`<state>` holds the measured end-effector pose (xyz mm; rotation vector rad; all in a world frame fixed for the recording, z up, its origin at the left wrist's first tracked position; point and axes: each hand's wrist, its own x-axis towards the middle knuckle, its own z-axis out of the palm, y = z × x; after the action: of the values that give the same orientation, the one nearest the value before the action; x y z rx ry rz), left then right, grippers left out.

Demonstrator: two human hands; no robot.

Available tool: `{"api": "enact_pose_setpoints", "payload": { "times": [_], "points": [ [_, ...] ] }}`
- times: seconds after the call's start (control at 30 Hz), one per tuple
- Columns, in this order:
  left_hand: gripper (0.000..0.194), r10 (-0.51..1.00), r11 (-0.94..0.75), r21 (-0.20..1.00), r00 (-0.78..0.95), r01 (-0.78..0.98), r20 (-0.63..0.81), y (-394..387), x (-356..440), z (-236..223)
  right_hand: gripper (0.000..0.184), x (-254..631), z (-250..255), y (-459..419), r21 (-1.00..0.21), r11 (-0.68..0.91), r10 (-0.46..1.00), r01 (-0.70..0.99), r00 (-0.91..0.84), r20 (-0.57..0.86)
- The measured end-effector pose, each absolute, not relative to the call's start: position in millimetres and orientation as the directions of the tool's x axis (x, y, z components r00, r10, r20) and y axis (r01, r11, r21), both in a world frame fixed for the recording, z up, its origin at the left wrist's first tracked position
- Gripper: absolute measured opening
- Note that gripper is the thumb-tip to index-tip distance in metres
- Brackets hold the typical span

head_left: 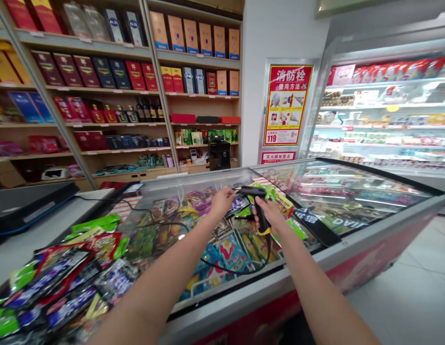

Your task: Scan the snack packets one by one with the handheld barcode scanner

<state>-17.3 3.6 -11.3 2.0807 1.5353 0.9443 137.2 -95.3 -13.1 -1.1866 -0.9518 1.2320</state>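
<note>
Black corded barcode scanner (258, 207), upright above freezer lid (351, 191)

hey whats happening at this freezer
A person stands at a glass-topped chest freezer in a shop. Their right hand grips the handle of a black corded barcode scanner above the lid, while the left hand pinches a small packet just in front of the scanner's head. Snack packets lie heaped on the counter to the left.
</note>
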Motion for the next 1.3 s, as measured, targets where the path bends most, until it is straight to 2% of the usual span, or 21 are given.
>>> {"api": "enact_pose_setpoints", "payload": {
  "times": [0.23, 0.33, 0.47, 0.63, 0.73, 0.87, 0.97, 1.07, 1.3],
  "points": [
    [0.022, 0.897, -0.441, 0.579, 0.35, 0.686, 0.269, -24.7, 96.2, -11.1, 0.034, 198.0, -17.1, -119.5, -0.974, 0.054, 0.93, -0.222, 0.366, -0.032],
    [0.023, 0.891, -0.454, 0.525, 0.386, 0.72, 0.241, -34.9, 116.7, -16.0, 0.034, 210.6, -25.5, -122.4, -0.971, 0.074, 0.907, -0.227, 0.42, -0.029],
    [0.024, 0.892, -0.452, 0.489, 0.379, 0.746, 0.246, -43.9, 110.4, -22.3, 0.034, 211.7, -39.1, -121.4, -0.977, 0.07, 0.913, -0.202, 0.407, -0.019],
    [0.025, 0.923, -0.369, 0.465, 0.26, 0.805, 0.284, -51.0, 33.2, -17.7, 0.037, 185.8, -45.2, -114.1, -0.972, 0.049, 0.949, -0.228, 0.314, -0.026],
    [0.029, 0.969, -0.217, 0.403, 0.146, 0.889, 0.201, -65.0, -52.4, -6.1, 0.039, 156.2, -41.4, -107.2, -0.961, 0.04, 0.975, -0.275, 0.22, -0.022],
    [0.039, 0.998, 0.047, 0.156, -0.053, 0.987, 0.032, -110.7, -178.9, 7.8, 0.037, 108.7, -34.1, -98.2, -0.963, -0.015, 0.997, -0.268, 0.067, -0.034],
    [0.048, 0.985, 0.172, -0.033, -0.171, 0.985, 0.026, -155.9, -246.8, 5.2, 0.035, 74.4, -30.4, -92.5, -0.968, -0.056, 0.997, -0.245, -0.061, -0.042],
    [0.053, 0.973, 0.233, -0.113, -0.232, 0.966, 0.022, -191.2, -274.7, -12.8, 0.034, 44.6, -27.7, -89.9, -0.975, -0.087, 0.987, -0.205, -0.151, -0.056],
    [0.053, 0.976, 0.184, -0.121, -0.168, 0.975, 0.138, -190.9, -256.7, -51.1, 0.026, -2.7, -16.3, -90.5, -0.983, -0.114, 0.973, -0.145, -0.219, -0.08]
  ]
}}
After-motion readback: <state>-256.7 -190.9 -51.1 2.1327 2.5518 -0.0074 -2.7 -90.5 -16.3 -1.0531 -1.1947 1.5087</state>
